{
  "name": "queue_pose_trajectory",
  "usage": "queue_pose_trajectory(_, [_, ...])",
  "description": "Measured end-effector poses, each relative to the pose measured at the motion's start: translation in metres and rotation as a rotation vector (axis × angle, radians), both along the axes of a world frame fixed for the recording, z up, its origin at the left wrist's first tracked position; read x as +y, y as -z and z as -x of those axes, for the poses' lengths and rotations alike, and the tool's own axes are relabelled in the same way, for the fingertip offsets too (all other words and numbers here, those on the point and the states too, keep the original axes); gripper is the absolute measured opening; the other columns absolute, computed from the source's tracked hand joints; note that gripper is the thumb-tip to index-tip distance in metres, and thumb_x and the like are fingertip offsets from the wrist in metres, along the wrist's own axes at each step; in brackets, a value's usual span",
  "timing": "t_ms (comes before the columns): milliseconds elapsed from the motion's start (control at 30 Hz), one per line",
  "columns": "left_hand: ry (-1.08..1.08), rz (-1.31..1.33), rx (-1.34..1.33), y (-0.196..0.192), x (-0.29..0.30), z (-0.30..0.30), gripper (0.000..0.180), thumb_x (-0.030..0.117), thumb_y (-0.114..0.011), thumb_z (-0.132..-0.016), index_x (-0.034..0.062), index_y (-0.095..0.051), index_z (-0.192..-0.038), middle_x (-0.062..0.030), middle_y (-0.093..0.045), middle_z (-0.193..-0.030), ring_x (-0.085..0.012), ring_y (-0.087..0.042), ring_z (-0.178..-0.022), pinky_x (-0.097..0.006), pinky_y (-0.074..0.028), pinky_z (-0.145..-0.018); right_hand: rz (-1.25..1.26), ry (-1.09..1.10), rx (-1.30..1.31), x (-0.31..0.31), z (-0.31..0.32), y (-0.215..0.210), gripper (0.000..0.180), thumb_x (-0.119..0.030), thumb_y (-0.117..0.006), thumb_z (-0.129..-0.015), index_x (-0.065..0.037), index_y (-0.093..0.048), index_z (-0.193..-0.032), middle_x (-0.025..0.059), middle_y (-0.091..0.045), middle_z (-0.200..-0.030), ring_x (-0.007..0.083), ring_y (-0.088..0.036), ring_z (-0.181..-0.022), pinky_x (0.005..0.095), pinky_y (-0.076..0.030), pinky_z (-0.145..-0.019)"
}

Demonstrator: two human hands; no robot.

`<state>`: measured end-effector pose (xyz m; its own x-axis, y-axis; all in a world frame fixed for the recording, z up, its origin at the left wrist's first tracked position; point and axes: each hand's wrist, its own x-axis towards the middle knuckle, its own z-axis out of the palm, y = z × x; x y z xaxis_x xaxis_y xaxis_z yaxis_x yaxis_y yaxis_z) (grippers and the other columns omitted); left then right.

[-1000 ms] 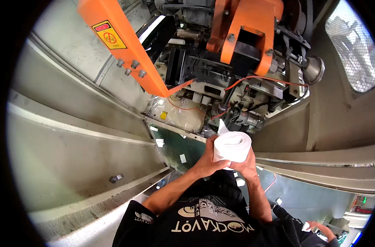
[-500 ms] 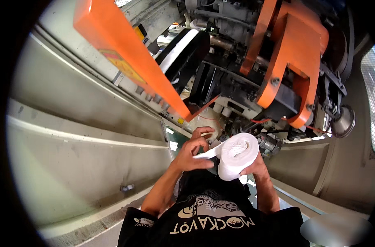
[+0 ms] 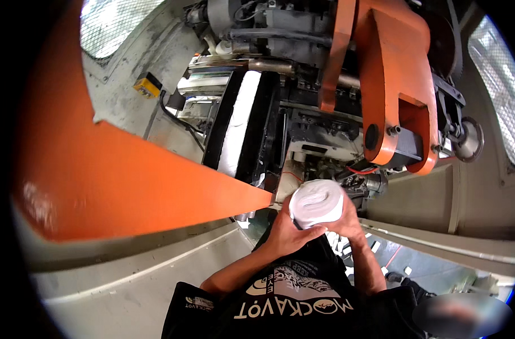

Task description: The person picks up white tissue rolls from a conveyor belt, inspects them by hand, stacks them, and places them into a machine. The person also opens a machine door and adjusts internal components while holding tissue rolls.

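A thick white paper roll (image 3: 316, 206) is held upright in front of my chest, its spiral-wound end turned up. My left hand (image 3: 288, 233) curls round its left and near side, with the thumb across the front. Round the right side wraps my right hand (image 3: 348, 217); the roll hides part of its fingers. Just beyond the left hand is the tip of a large orange machine arm (image 3: 178, 181). Farther off, a long white strip (image 3: 240, 121) lies in a black channel of the machine.
An orange bracket (image 3: 382, 85) with bolts stands at the right, beside a metal cup-shaped part (image 3: 469, 141). A yellow switch box (image 3: 148, 85) is fixed at the far left. Pale panels (image 3: 150, 260) flank me, and white scraps (image 3: 376, 246) lie on the floor at the right.
My left hand has gone from the roll's loose end to gripping its side. That end no longer sticks out. The view has shifted, so the orange arm fills more of the left.
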<state>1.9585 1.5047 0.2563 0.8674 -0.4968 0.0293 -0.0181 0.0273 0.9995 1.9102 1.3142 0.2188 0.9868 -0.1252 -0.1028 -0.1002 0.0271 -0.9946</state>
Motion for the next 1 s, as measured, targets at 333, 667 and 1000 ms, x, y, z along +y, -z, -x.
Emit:
queue_pose_trajectory(333, [-0.152,0.028,0.382,0.034,-0.009,0.017,0.055,0.009,-0.082,-0.084,-0.0061,-0.059,-0.131,-0.0123,-0.069,-0.121,-0.0182,-0.065,-0.109,-0.033,-0.053,-0.096,0.598,0.122,-0.069,0.057,0.032,-0.013,0.122,-0.026,-0.089,-0.069,0.009,-0.009,-0.154,0.0362,-0.041,-0.14,0.0515,-0.045,-0.128,0.0525,-0.043,-0.107])
queue_pose_trajectory(667, [0.001,-0.189,0.324,0.021,-0.015,0.032,0.064,0.019,-0.083,-0.085,-0.0052,-0.052,-0.137,-0.0125,-0.063,-0.131,-0.0189,-0.057,-0.121,-0.034,-0.044,-0.106,0.293,0.226,-0.028,0.044,0.029,0.005,0.083,-0.03,-0.092,-0.064,0.0,-0.051,-0.13,0.0224,-0.062,-0.121,0.0382,-0.066,-0.111,0.0432,-0.053,-0.093])
queue_pose_trajectory(1000, [0.222,-0.046,0.367,0.001,-0.006,0.019,0.086,0.031,-0.09,-0.071,-0.0012,-0.046,-0.137,-0.0106,-0.058,-0.125,-0.0202,-0.055,-0.119,-0.036,-0.045,-0.104,0.081,-0.064,0.005,0.033,0.045,0.007,0.084,-0.023,-0.088,-0.061,0.0,-0.05,-0.133,0.0155,-0.061,-0.124,0.026,-0.063,-0.114,0.0374,-0.05,-0.099])
